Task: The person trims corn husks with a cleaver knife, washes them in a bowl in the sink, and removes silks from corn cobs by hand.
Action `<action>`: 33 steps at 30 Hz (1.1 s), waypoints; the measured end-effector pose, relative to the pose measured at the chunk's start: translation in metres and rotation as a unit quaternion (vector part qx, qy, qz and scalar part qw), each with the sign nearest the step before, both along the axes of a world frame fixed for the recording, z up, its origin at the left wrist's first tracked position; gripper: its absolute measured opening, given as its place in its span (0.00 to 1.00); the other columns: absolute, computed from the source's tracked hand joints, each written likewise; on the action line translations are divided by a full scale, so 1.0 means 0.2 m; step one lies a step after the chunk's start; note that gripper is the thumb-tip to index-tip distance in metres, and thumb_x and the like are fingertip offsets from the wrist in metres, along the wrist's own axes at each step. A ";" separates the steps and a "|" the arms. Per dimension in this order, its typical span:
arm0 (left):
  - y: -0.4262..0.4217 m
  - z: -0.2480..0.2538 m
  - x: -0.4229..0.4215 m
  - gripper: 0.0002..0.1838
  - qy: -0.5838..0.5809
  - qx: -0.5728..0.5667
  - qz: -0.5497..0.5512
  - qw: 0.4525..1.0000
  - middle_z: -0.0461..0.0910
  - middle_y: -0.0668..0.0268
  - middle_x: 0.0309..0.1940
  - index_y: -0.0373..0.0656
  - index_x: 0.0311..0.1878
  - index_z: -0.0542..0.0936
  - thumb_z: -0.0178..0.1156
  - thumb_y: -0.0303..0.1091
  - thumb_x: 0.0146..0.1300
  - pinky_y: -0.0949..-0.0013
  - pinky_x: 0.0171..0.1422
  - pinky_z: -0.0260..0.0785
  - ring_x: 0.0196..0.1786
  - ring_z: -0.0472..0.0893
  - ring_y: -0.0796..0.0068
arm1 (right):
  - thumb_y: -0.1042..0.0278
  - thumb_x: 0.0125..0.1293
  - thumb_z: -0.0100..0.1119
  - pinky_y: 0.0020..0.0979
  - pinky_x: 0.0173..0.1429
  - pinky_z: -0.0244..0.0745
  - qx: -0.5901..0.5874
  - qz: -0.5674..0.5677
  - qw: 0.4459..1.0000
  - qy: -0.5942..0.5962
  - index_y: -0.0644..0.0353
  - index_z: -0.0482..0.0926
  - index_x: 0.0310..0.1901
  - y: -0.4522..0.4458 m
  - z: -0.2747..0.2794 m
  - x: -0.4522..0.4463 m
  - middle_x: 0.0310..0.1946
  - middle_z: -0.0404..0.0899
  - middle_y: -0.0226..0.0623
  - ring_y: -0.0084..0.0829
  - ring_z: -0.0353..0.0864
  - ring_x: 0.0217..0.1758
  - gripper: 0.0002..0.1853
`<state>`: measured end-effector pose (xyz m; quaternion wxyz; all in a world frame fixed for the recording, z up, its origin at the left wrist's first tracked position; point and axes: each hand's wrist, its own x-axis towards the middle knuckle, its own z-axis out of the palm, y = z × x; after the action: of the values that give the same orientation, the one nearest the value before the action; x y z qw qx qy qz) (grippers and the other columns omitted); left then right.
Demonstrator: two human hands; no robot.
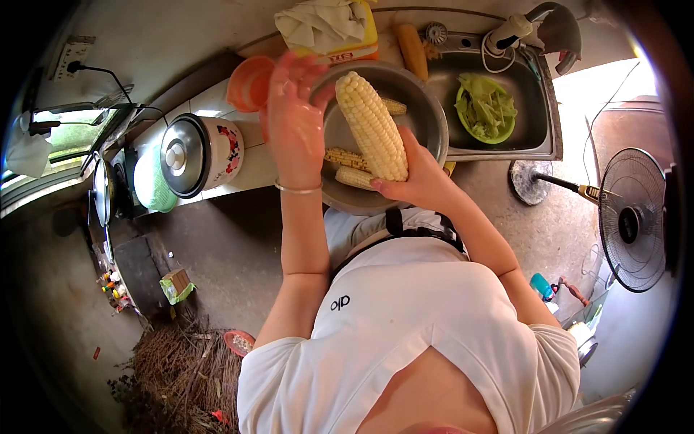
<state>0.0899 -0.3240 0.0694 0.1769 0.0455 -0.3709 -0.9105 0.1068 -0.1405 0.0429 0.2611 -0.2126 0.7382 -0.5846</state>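
Observation:
A pale, husked corn cob (370,123) is held up over a large metal basin (436,116), its tip pointing up and to the left. My right hand (419,172) grips the cob's lower end. To the left of the cob, my left hand (296,119) is raised at the basin's left edge, wet-looking, slightly blurred, with fingers apart and nothing in it. Further cobs lie inside the basin: a partly stripped one (345,158), a pale one (354,178) below it, and another (394,106) partly behind the held cob.
An orange bowl (249,83) and a lidded cooker (210,155) are on the left. Behind the basin are a yellow bag (358,36) and a cob (410,52). The sink (535,134) on the right holds a green bowl of leaves (486,108). A fan (632,224) stands far right.

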 end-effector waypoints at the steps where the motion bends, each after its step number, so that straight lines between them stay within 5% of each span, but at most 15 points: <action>1: 0.01 -0.02 0.03 0.28 -0.001 0.001 0.000 1.000 0.71 0.64 0.44 0.39 0.61 0.65 0.61 0.35 0.59 0.71 0.47 0.70 0.38 0.74 0.71 | 0.59 0.48 0.67 0.38 0.47 0.72 0.036 -0.015 0.999 0.018 0.65 0.61 0.57 0.00 0.01 0.00 0.40 0.77 0.54 0.48 0.79 0.42 0.37; 2: 0.01 -0.05 0.06 0.27 -0.040 -0.257 0.027 0.965 0.72 0.64 0.44 0.39 0.58 0.66 0.62 0.38 0.58 0.71 0.44 0.71 0.37 0.75 0.72 | 0.59 0.48 0.67 0.38 0.47 0.72 0.036 -0.014 0.999 0.017 0.65 0.61 0.57 0.00 0.03 -0.01 0.40 0.77 0.54 0.48 0.79 0.42 0.37; 3: 0.03 -0.03 0.09 0.27 -0.078 -0.496 0.052 0.863 0.73 0.64 0.43 0.39 0.56 0.68 0.64 0.41 0.57 0.71 0.41 0.71 0.37 0.75 0.72 | 0.59 0.48 0.67 0.38 0.47 0.72 0.086 -0.018 0.995 0.039 0.64 0.61 0.57 0.00 0.05 -0.01 0.38 0.77 0.55 0.50 0.79 0.42 0.37; 4: 0.07 0.01 0.09 0.21 -0.102 -0.606 0.110 0.781 0.75 0.65 0.31 0.39 0.43 0.74 0.63 0.47 0.58 0.71 0.31 0.68 0.29 0.75 0.75 | 0.58 0.48 0.67 0.39 0.46 0.73 0.135 -0.021 0.989 0.060 0.64 0.61 0.57 -0.01 0.05 -0.01 0.37 0.78 0.56 0.51 0.79 0.42 0.37; 5: 0.07 0.03 0.10 0.21 -0.104 -0.607 0.113 0.780 0.75 0.65 0.31 0.39 0.43 0.74 0.63 0.47 0.58 0.71 0.31 0.68 0.29 0.75 0.75 | 0.58 0.48 0.67 0.39 0.46 0.73 0.134 -0.017 0.989 0.061 0.64 0.61 0.57 -0.01 0.05 -0.01 0.37 0.78 0.56 0.51 0.79 0.42 0.37; 7: 0.06 0.05 0.11 0.20 -0.126 -0.710 0.121 0.682 0.71 0.67 0.18 0.39 0.29 0.75 0.64 0.48 0.58 0.72 0.25 0.62 0.20 0.71 0.77 | 0.58 0.47 0.67 0.39 0.45 0.73 0.148 -0.025 0.986 0.078 0.65 0.61 0.57 0.00 0.04 -0.01 0.35 0.78 0.56 0.52 0.79 0.40 0.37; 14: -0.07 -0.02 0.10 0.20 -0.083 -0.567 -0.015 0.820 0.66 0.71 0.14 0.39 0.24 0.71 0.58 0.45 0.65 0.76 0.23 0.56 0.18 0.65 0.82 | 0.59 0.46 0.68 0.35 0.52 0.71 0.053 0.056 0.997 -0.027 0.65 0.61 0.59 0.08 0.03 -0.02 0.42 0.76 0.54 0.45 0.78 0.47 0.39; 16: -0.07 0.00 0.10 0.17 -0.109 -0.388 -0.164 0.901 0.68 0.73 0.18 0.39 0.29 0.71 0.53 0.43 0.69 0.78 0.24 0.56 0.20 0.65 0.84 | 0.59 0.47 0.68 0.34 0.55 0.68 -0.028 0.065 0.996 -0.054 0.65 0.60 0.60 0.10 0.00 -0.02 0.46 0.74 0.50 0.39 0.75 0.51 0.41; 23: 0.01 0.02 0.13 0.14 -0.055 -0.270 -0.196 0.941 0.70 0.72 0.25 0.39 0.36 0.70 0.49 0.42 0.71 0.81 0.28 0.58 0.24 0.66 0.86 | 0.59 0.47 0.68 0.34 0.53 0.69 -0.043 0.036 0.996 -0.074 0.65 0.60 0.59 0.13 0.00 -0.06 0.46 0.75 0.49 0.38 0.76 0.50 0.40; 26: 0.02 0.01 0.11 0.14 -0.048 -0.354 -0.157 0.921 0.71 0.71 0.24 0.40 0.35 0.70 0.50 0.42 0.70 0.80 0.28 0.59 0.24 0.67 0.86 | 0.60 0.46 0.67 0.35 0.50 0.71 0.047 0.044 0.998 -0.024 0.65 0.61 0.58 0.12 0.06 -0.06 0.42 0.77 0.50 0.41 0.78 0.46 0.38; 28: 0.03 0.05 0.09 0.14 -0.206 -0.505 -0.112 0.831 0.70 0.71 0.21 0.40 0.34 0.70 0.51 0.42 0.69 0.80 0.27 0.59 0.23 0.67 0.86 | 0.61 0.46 0.67 0.36 0.47 0.72 0.139 0.046 0.989 0.017 0.66 0.61 0.56 0.11 0.08 -0.06 0.38 0.78 0.51 0.44 0.80 0.43 0.37; 29: 0.01 0.04 0.09 0.14 -0.207 -0.505 -0.112 0.831 0.70 0.71 0.21 0.40 0.34 0.70 0.51 0.42 0.69 0.80 0.27 0.59 0.23 0.67 0.86 | 0.61 0.46 0.67 0.36 0.47 0.72 0.138 0.046 0.989 0.016 0.66 0.61 0.56 0.11 0.08 -0.06 0.38 0.78 0.51 0.44 0.80 0.43 0.37; 33: -0.05 -0.05 0.08 0.14 -0.123 -0.361 -0.199 0.903 0.69 0.71 0.20 0.40 0.34 0.69 0.51 0.42 0.70 0.79 0.26 0.59 0.22 0.68 0.85 | 0.60 0.47 0.67 0.35 0.51 0.71 0.077 0.069 0.994 -0.025 0.66 0.60 0.58 0.14 0.02 -0.08 0.41 0.77 0.51 0.43 0.78 0.45 0.38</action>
<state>0.1050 -0.3337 0.0595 -0.0511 0.0156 -0.6944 -0.7176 0.0917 -0.1128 0.0471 0.3352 -0.2278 0.7577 -0.5116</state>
